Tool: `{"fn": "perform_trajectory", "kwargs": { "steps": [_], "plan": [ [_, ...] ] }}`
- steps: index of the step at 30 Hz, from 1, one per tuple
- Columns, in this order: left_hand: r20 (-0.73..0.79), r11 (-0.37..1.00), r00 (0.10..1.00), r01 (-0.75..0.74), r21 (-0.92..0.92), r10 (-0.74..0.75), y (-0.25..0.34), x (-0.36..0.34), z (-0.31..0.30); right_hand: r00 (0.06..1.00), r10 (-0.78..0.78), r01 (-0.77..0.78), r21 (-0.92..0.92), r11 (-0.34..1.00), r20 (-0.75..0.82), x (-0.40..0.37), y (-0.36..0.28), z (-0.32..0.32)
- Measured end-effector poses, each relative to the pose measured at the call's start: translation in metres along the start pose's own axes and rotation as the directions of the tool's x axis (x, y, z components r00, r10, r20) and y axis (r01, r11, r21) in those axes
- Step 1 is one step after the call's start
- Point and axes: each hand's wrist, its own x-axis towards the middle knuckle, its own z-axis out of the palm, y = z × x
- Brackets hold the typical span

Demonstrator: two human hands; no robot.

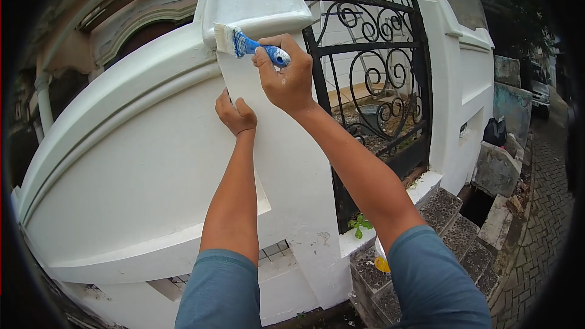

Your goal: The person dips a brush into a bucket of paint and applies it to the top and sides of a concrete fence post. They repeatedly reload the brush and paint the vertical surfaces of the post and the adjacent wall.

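Note:
My right hand (287, 76) grips a paintbrush (247, 44) by its blue, paint-spattered handle. White-coated bristles point left, at the corner of the white pillar (277, 146) just under its cap (256, 0). Lower down, my left hand (236, 114) is against the pillar's left edge, where the curved white wall (140, 170) meets it. Its fingers are curled in; a small dark sliver shows by them, and what they hold, if anything, is hidden. White paint specks mark my right hand.
A black wrought-iron gate (378, 79) stands right of the pillar. Stone steps (442, 216) lie below it, with a partly hidden white container (382, 259) by my right sleeve. Beyond are another white wall (472, 79), a black bag (495, 131) and a paved lane (545, 225).

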Motion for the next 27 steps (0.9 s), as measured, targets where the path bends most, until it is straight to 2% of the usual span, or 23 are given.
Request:
{"fn": "perform_trajectory", "kwargs": {
  "steps": [1,4,6,7,9,12,15,18,21,24,27],
  "plan": [
    [0.003,1.0,1.0,0.007,-0.001,-0.007,0.0,0.0,-0.001,0.995,0.101,-0.1,0.075,0.992,-0.015,0.005,0.005,0.0],
    [0.008,0.998,0.998,0.056,0.007,-0.056,0.001,0.0,0.0,0.953,0.295,-0.287,0.098,0.953,-0.07,0.013,0.02,-0.022],
    [0.014,0.998,0.998,0.055,0.005,-0.055,0.002,0.0,0.0,0.957,0.271,-0.274,-0.012,0.962,-0.099,0.013,0.032,-0.044],
    [0.017,0.999,0.998,0.054,0.004,-0.054,0.002,0.0,-0.001,0.956,0.242,-0.248,-0.013,0.969,-0.167,0.014,0.037,-0.052],
    [0.019,0.998,0.998,0.06,-0.003,-0.06,0.001,-0.001,-0.001,0.959,0.209,-0.241,-0.162,0.957,-0.19,0.017,0.044,-0.078],
    [0.013,0.998,0.998,0.055,-0.013,-0.055,0.0,0.0,0.0,0.966,0.134,-0.195,-0.283,0.939,-0.22,0.04,0.042,-0.106],
    [0.02,0.998,0.998,0.064,-0.01,-0.064,0.006,-0.001,-0.002,0.995,-0.042,-0.015,-0.531,0.847,-0.093,0.074,0.015,-0.101],
    [0.027,0.998,0.998,0.063,-0.004,-0.063,0.006,-0.001,-0.003,0.984,-0.073,0.153,-0.554,0.818,0.164,0.094,0.015,-0.072],
    [0.012,0.998,0.998,0.056,-0.01,-0.056,0.001,-0.001,-0.001,0.946,0.023,0.163,-0.535,0.829,0.324,0.103,-0.008,-0.036],
    [0.017,0.998,0.998,0.066,-0.02,-0.066,0.003,-0.001,-0.001,0.904,-0.08,0.308,-0.511,0.802,0.419,0.116,-0.018,-0.007],
    [0.02,0.997,0.998,0.067,-0.027,-0.067,0.004,0.0,-0.003,0.959,-0.161,0.259,-0.492,0.831,0.233,0.139,-0.007,0.023]
  ]
}}
